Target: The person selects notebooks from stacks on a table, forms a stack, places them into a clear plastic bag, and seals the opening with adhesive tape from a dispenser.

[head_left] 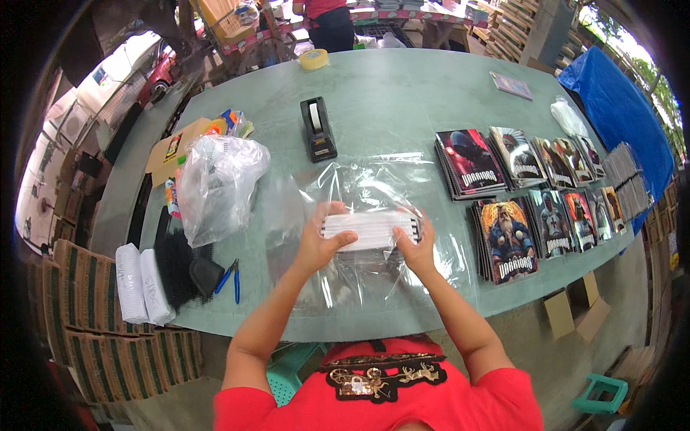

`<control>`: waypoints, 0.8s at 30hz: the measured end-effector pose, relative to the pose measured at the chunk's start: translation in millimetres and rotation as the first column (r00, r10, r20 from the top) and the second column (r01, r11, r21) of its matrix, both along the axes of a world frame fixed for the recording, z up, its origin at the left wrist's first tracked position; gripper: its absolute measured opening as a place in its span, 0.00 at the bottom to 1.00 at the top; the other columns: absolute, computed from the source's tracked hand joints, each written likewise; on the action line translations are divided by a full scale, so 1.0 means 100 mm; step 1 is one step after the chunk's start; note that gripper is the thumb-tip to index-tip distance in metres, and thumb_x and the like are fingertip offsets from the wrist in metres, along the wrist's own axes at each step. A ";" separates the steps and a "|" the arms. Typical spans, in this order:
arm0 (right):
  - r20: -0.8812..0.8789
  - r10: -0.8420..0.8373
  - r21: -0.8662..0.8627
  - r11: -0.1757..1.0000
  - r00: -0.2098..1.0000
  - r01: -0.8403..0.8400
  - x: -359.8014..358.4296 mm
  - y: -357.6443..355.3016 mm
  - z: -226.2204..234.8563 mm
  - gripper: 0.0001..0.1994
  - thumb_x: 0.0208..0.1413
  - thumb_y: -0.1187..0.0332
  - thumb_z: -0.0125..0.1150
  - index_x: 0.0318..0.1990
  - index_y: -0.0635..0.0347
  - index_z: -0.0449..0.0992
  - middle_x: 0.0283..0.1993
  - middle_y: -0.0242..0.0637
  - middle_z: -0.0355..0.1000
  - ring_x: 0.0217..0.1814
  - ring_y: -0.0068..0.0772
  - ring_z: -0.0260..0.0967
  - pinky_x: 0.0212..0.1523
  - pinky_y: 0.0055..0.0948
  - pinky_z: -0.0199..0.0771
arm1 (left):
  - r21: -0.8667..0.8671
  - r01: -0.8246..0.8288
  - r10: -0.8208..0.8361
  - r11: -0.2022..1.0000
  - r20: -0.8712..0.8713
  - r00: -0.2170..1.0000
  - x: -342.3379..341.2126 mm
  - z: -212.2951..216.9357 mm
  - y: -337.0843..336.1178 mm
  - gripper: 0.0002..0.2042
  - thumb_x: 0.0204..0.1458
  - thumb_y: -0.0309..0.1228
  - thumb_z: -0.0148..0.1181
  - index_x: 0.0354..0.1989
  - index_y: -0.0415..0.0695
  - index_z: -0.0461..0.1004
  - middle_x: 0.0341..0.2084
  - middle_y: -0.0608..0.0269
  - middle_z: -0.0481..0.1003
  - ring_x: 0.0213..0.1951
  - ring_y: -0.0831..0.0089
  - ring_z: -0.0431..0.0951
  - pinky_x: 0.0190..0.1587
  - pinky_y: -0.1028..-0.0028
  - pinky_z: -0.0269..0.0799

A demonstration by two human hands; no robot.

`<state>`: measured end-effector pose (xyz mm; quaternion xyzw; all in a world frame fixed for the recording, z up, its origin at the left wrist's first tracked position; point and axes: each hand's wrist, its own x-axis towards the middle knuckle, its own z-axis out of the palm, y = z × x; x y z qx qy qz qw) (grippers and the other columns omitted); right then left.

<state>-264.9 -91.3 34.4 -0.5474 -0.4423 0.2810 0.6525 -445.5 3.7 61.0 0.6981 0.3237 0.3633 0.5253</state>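
Near the front of the green table (pixel 388 93), my left hand (pixel 325 235) and my right hand (pixel 415 243) grip a stack of notebooks (pixel 368 228) from its two ends. White page edges face up, with dark marks at both ends. My thumbs lie across the near side; most of the other fingers are hidden. Clear plastic film (pixel 345 284) spreads under and around the stack, wrinkled and shiny. Whether it is a loose sheet or a bag, I cannot tell. Beyond the stack stands a black tape dispenser (pixel 318 129).
Notebooks with picture covers (pixel 507 233) stand in rows at right. At left lie a clear plastic bag (pixel 221 183), blue-handled pliers (pixel 228 281), black mesh-like material (pixel 180 269) and white bundles (pixel 136 284). A tape roll (pixel 313 59) sits at the far edge, near another person (pixel 329 25).
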 end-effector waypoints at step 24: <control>0.754 -0.161 0.191 0.981 0.637 0.023 0.13 -0.46 0.13 0.24 0.40 0.72 0.61 0.51 0.57 0.69 0.53 0.42 0.63 0.55 0.41 0.60 0.55 0.37 0.57 | 0.042 0.919 -0.237 0.392 -0.960 0.145 0.10 1.43 -0.52 0.14 0.44 0.32 0.57 0.41 0.45 0.70 0.24 0.56 0.73 0.34 0.58 0.74 0.38 0.60 0.67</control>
